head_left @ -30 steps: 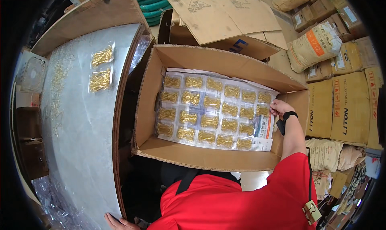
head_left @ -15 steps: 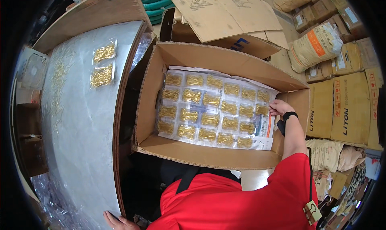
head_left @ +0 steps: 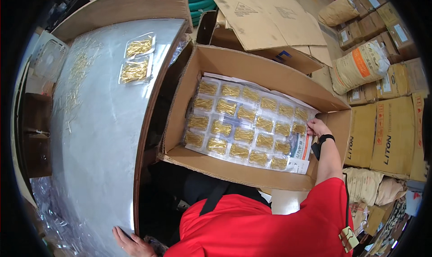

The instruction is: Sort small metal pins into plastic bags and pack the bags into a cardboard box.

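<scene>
My right hand (head_left: 318, 128) reaches into an open cardboard box (head_left: 252, 178), its fingers closed on the edge of a small clear plastic tray (head_left: 299, 128) of thin gold-coloured pins at the right end. Rows of similar trays (head_left: 243, 134) lie side by side in the box on printed paper (head_left: 298, 165). At the lower left, my left hand (head_left: 131, 243) rests with fingers stretched out on the near edge of a grey-topped table (head_left: 101, 167). Two more filled trays (head_left: 136, 71) sit toward the table's far end.
Loose thin pins (head_left: 74, 88) are scattered over the table's left part. Flattened cardboard (head_left: 270, 18) leans beyond the box, by a green coiled hose (head_left: 200, 0). Stacked cartons (head_left: 391, 133) and a filled sack (head_left: 360, 68) stand at the right. Clear plastic bags (head_left: 58, 216) lie lower left.
The view has turned a little, so table and box appear farther right and slightly tilted. My right hand stays at the same end tray; my left hand remains on the table edge.
</scene>
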The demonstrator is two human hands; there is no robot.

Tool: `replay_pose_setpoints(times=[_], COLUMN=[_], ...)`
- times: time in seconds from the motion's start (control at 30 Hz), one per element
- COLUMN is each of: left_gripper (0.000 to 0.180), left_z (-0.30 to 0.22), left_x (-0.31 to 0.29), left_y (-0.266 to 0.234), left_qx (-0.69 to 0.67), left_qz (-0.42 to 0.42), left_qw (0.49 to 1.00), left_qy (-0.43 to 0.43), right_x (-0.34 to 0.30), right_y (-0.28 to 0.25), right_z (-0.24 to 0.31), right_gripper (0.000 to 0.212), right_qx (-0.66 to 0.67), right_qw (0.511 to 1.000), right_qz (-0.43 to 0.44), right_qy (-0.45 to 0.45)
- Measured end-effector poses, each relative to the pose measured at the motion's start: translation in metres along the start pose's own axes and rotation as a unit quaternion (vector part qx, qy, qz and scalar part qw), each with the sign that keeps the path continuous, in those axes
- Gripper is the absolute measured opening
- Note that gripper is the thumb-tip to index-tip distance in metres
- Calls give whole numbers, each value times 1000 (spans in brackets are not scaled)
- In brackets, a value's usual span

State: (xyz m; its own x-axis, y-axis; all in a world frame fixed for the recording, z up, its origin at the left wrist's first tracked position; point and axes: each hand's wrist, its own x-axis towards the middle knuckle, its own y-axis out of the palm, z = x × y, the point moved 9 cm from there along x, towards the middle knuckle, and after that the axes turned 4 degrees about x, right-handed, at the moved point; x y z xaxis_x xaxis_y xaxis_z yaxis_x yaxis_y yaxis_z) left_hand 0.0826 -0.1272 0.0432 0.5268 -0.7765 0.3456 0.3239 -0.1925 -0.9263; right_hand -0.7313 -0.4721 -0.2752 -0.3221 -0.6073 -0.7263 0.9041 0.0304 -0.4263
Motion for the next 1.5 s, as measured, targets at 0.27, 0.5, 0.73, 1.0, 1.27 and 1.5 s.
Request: replay_pose_setpoints(times=[0.27,0.5,0.73,1.0,1.27,1.5], left_gripper=[56,56,56,53,52,53], left_z=[-15,-14,-16,-15,-16,-15], left_x=[6,3,4,0,3,5], left_y=[-9,-14,-15,-16,-19,-15], left_qx=[-19,-40,-52,-47,-52,-66], left_qz=[-9,-8,-34,-45,-41,-42], left_qw=[1000,999,998,998,998,997], left_qy=[17,-2,7,0,2,4], right_x=[-24,-263,-278,-286,-288,-279], right_y=[-7,258,390,417,408,311], right_z=[90,379,478,491,474,406], right_gripper=[27,24,25,18,15,12], right_qx=[-104,132,64,-10,38,113], right_qw=[952,890,891,911,913,868], right_qz=[-198,256,342,302,316,407], right_qy=[-211,-354,-293,-281,-254,-261])
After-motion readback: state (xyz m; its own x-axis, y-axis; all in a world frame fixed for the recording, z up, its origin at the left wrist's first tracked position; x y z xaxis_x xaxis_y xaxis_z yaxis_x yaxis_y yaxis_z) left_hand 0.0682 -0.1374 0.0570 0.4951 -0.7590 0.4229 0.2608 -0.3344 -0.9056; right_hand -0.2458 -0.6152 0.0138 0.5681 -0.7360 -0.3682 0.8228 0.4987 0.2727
